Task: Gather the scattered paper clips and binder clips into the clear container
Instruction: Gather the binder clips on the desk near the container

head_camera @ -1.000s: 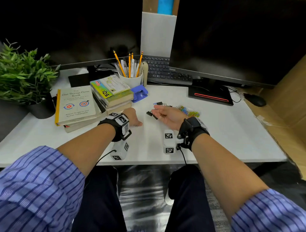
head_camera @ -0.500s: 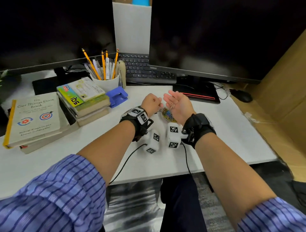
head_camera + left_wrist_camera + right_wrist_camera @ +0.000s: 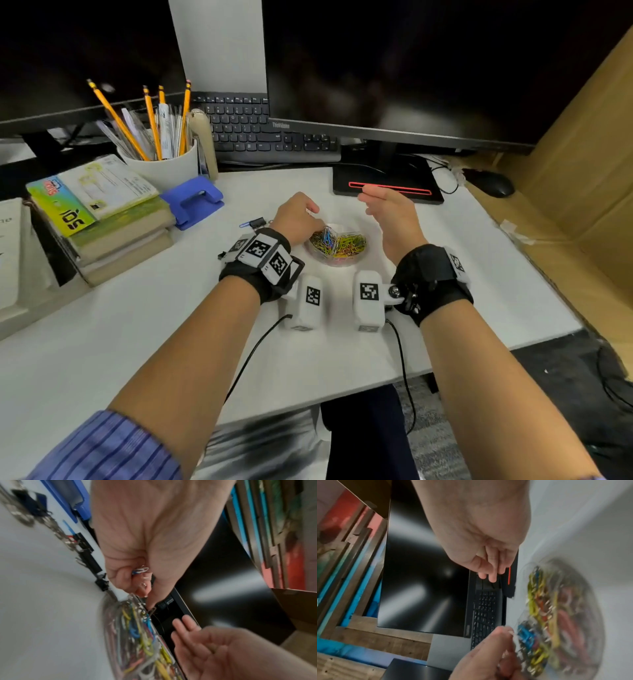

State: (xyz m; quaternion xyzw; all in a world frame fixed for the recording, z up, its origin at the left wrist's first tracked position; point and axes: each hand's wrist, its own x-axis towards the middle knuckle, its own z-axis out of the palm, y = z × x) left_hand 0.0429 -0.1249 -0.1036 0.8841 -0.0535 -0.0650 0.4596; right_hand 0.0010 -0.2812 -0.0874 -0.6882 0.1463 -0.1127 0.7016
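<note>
A clear container [image 3: 337, 260] heaped with coloured paper clips [image 3: 339, 244] sits on the white desk between my hands. My left hand [image 3: 301, 214] hovers over its left rim, fingers curled, pinching a few blue and white paper clips [image 3: 141, 570]. My right hand [image 3: 383, 202] stands on edge just right of the container, its straight fingers [image 3: 489, 573] holding nothing. A black binder clip [image 3: 257, 222] and a blue paper clip [image 3: 244, 224] lie on the desk left of my left hand. More black binder clips [image 3: 89, 557] trail along the desk there.
Stacked books [image 3: 113, 212], a white pencil cup [image 3: 164, 168] and a blue punch [image 3: 193, 202] crowd the left. A keyboard [image 3: 260, 133], a monitor base [image 3: 387, 185] and a mouse [image 3: 489, 183] line the back. Cardboard [image 3: 582, 171] walls the right.
Both hands came together at the container. The right palm, turned up with clips on it half a second ago, now stands on edge and bare. The left hand now pinches paper clips.
</note>
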